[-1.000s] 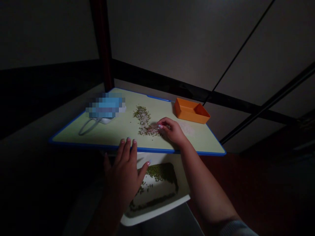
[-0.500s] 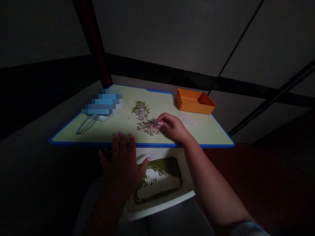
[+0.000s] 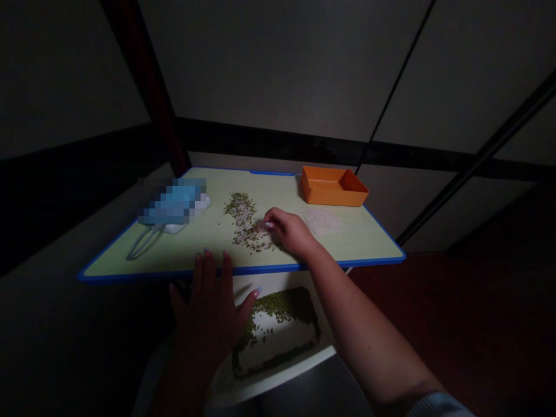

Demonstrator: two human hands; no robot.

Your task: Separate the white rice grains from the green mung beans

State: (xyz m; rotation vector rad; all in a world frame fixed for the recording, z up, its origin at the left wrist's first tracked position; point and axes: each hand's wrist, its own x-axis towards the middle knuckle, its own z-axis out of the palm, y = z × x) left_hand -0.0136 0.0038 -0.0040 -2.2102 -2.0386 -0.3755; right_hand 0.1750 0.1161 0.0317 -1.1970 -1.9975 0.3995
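A pale green board (image 3: 195,249) with a blue rim lies in front of me. On its middle sits a scattered heap of green beans mixed with white grains (image 3: 245,223). My right hand (image 3: 289,231) rests on the board with fingertips pinched at the right side of that heap. My left hand (image 3: 208,304) is below the board's near edge, fingers stretched and apart, fingertips touching the rim. Under it is a white tray (image 3: 282,370) holding green beans (image 3: 284,307).
An orange box (image 3: 332,186) stands at the board's far right corner. A small patch of white grains (image 3: 320,220) lies in front of it. A blurred blue object with a white cord (image 3: 171,202) lies at the left. The surroundings are dark.
The view has shifted, and the board now sits a little lower and further left in it. My right hand has stayed at the heap's edge and my left hand at the rim.
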